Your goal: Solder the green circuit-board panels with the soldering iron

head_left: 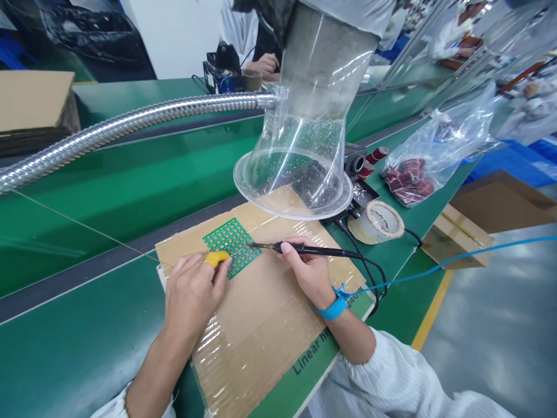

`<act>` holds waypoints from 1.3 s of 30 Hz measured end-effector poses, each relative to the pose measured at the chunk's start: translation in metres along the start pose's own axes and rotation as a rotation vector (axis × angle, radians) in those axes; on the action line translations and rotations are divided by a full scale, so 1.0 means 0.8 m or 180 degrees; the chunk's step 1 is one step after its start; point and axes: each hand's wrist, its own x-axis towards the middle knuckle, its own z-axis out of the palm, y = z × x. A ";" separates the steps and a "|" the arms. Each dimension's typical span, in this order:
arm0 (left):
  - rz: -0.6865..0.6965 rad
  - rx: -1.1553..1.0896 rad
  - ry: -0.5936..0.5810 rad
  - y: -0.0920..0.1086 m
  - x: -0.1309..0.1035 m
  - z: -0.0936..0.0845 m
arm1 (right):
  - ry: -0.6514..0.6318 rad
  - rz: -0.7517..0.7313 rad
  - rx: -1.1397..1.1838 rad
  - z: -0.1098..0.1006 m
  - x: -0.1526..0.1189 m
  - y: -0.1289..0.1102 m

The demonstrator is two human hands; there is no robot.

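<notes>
A green circuit board (234, 245) with rows of small parts lies on a taped cardboard sheet (261, 325). My right hand (308, 268), a blue band at its wrist, is closed round a black soldering iron (313, 250); the iron's tip points left, at the board's right part. At the board's lower left, my left hand (195, 284) has thumb and forefinger pinched together, with a yellow finger cot (216, 258) on one finger. A thin wire (87, 225) runs to this hand from the left, and a fine end shows past the fingertips over the board.
A clear fume hood (296, 174) on a metal hose (174, 113) hangs above the board. Right of it stand a tape roll (383, 220), a black iron stand (361, 194) and a bag of red wire bundles (418, 174). A blue cord (435, 267) trails right. People sit behind.
</notes>
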 end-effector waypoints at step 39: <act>-0.0083 -0.0063 -0.0229 -0.023 0.022 0.003 | -0.0067 -0.0047 -0.0070 0.006 0.010 0.004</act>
